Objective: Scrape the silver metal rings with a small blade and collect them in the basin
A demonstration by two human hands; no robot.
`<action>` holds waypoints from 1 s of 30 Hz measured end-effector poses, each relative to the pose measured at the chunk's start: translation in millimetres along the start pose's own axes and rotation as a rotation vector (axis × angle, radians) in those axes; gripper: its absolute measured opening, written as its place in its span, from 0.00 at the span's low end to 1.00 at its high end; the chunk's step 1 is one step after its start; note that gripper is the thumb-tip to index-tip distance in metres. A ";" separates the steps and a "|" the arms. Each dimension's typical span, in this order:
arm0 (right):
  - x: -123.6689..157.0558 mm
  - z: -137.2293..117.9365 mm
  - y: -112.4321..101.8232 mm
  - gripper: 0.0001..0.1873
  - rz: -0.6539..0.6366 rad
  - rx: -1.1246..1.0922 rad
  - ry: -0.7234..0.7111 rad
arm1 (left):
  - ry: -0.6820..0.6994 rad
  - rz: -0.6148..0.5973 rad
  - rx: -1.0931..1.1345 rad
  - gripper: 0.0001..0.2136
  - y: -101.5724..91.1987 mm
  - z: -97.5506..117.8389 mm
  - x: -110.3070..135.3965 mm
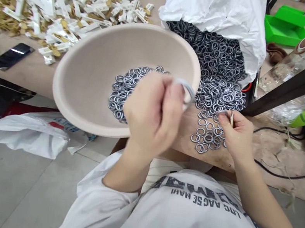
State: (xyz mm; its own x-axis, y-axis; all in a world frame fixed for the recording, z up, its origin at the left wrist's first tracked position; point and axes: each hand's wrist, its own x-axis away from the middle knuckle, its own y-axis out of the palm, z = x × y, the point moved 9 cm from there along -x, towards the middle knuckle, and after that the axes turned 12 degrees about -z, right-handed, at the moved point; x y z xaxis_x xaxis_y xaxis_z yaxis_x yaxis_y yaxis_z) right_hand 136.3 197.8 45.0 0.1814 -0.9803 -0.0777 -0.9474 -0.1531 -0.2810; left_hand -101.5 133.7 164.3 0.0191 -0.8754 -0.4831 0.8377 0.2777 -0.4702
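Note:
My left hand (154,110) is raised over the near edge of a wide beige bowl (88,75), fingers pinched on a metal ring (186,89) that is blurred by motion. Several metal rings (128,86) lie inside the bowl. My right hand (235,134) rests on the wooden table (280,160) among loose rings (206,135), fingers closed on a thin pale stick (231,118). A big heap of rings (220,67) spills from an open white sack (217,11) just behind both hands.
A pile of white strips and tan pieces (63,0) covers the table's far left. A phone (12,56) lies at the left edge. A green tray (286,25), a bottle (301,57), a black bar (302,83) and cables (283,174) sit on the right. A white bag (27,135) lies on the floor.

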 end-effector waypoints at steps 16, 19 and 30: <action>39.6 -20.8 0.9 0.23 -0.059 0.040 -0.135 | -0.388 -0.422 0.767 0.17 146.3 -41.9 49.7; 36.6 -15.3 -3.6 0.21 -0.098 -0.001 -0.127 | -0.478 -0.470 0.896 0.19 160.0 -44.5 57.3; 52.5 -38.4 19.2 0.23 -0.378 0.492 -0.237 | -0.647 -0.413 1.055 0.19 173.1 -57.7 66.6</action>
State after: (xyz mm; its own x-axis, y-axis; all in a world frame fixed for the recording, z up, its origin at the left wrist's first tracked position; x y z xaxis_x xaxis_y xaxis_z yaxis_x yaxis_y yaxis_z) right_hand 117.6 138.6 72.3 0.5839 -0.8079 -0.0803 -0.5863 -0.3512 -0.7300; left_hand 13.3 146.3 8.2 -0.3312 -0.9336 0.1368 0.8611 -0.2398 0.4482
